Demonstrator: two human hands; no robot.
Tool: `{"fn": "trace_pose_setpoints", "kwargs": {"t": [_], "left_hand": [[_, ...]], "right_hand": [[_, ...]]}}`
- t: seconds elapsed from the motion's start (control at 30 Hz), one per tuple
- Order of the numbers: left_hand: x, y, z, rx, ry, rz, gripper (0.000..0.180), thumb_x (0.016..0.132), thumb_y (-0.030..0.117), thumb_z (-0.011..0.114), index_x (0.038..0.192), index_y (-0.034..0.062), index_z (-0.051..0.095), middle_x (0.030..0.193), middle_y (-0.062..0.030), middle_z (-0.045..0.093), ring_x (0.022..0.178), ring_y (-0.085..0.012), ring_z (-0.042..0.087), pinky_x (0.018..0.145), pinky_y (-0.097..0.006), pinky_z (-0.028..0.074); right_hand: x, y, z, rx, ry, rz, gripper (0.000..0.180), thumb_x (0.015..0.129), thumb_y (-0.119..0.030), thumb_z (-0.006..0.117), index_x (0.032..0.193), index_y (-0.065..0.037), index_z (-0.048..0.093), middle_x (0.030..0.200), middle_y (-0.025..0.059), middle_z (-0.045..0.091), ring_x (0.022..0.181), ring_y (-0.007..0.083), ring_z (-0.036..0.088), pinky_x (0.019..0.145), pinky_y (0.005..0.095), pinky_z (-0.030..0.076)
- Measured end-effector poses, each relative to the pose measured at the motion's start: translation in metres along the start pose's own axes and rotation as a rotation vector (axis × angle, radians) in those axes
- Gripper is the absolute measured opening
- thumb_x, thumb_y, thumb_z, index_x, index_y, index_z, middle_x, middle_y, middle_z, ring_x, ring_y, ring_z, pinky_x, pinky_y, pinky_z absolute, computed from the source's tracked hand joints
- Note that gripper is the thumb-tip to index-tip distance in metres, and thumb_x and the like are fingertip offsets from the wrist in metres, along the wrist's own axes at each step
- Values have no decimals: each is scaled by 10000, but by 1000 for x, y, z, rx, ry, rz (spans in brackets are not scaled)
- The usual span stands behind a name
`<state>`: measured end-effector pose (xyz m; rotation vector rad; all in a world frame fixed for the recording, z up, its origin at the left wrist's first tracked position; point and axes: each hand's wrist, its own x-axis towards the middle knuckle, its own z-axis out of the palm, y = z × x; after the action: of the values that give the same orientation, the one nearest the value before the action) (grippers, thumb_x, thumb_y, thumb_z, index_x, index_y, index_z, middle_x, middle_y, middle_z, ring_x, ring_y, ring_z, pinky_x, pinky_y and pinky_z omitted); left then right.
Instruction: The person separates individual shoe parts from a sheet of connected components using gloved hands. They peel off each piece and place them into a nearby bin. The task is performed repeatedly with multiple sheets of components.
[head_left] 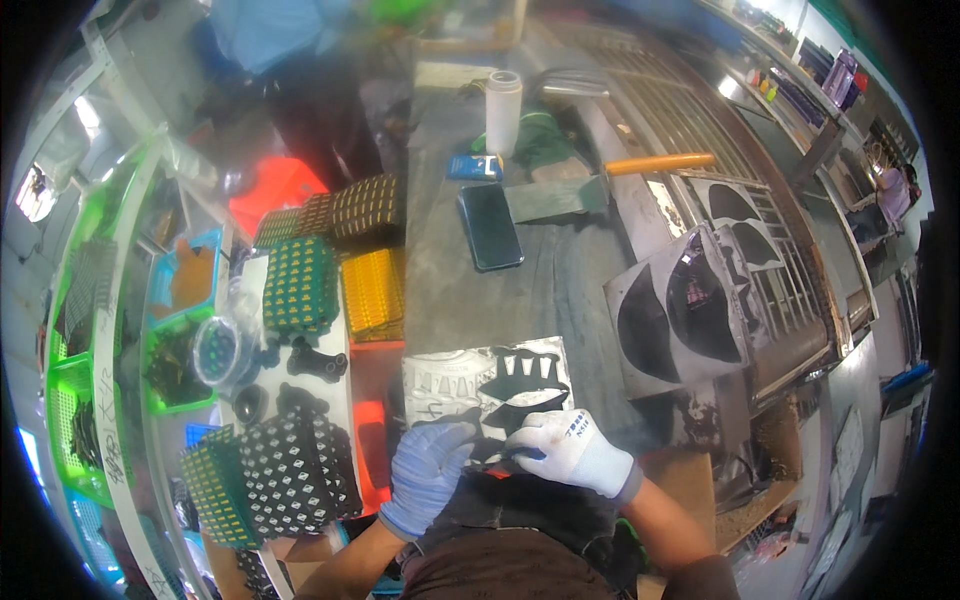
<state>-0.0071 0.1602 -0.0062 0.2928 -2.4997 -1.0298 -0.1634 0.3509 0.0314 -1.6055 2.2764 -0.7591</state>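
Pressing flat seems wise here: the right hand (572,450), gloved white, curls its fingers down on a dark pointed piece (500,458) at the near edge of the grey cutting sheet (450,385). Just left, the left hand (430,470) in a blue glove pins the same piece, fingers bent. Farther off lies a dark phone (490,227).

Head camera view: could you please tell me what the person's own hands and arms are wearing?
The left hand wears a pale blue-grey knitted work glove with a ribbed cuff. The right hand wears a white knitted glove with a small dark printed mark on its back and a grey cuff band. Both forearms are bare below the cuffs, with no sleeves showing.
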Motion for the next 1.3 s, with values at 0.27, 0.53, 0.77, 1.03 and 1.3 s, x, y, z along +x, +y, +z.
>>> {"fn": "trace_pose_setpoints", "kwargs": {"t": [0.27, 0.53, 0.77, 1.03, 1.3], "left_hand": [[14, 5, -41, -107, 154, -431, 236, 1025, 244, 672, 1118, 39, 743, 965, -94, 750, 815, -229, 695, 746, -322, 547], [-17, -16, -53, -182, -35, -401, 336, 889, 255, 847, 1100, 10, 757, 986, -65, 738, 856, -121, 680, 755, -276, 553], [-37, -35, -13, -300, 207, -580, 367, 832, 74, 868, 1140, -45, 708, 1010, -73, 742, 877, -116, 685, 817, -266, 570], [-27, -20, -21, -155, 170, -509, 443, 836, 161, 866, 1210, -22, 713, 1082, -124, 726, 970, -196, 694, 882, -311, 557], [-10, 5, -39, 92, -27, -336, 238, 866, 189, 820, 1066, 63, 796, 900, -141, 712, 801, -297, 685, 749, -370, 552]], "right_hand": [[-3, -8, -20, 69, 37, 32, 168, 874, -231, 735, 1007, -134, 764, 892, 83, 702, 840, 289, 711, 742, 395, 572], [55, -23, 23, -76, 79, -78, 164, 893, -222, 711, 1051, -180, 724, 860, 82, 663, 772, 298, 697, 655, 419, 559], [68, -27, 40, -209, -28, -89, 188, 892, -209, 663, 1074, -209, 711, 878, 79, 654, 766, 290, 699, 636, 424, 560], [77, -24, 33, 29, -191, -45, 186, 909, -202, 654, 1050, -150, 764, 922, 111, 697, 847, 315, 709, 718, 434, 562], [55, -21, 8, 351, -23, -36, 230, 890, -206, 706, 1087, -115, 780, 956, 136, 725, 855, 326, 707, 771, 415, 564]]}}
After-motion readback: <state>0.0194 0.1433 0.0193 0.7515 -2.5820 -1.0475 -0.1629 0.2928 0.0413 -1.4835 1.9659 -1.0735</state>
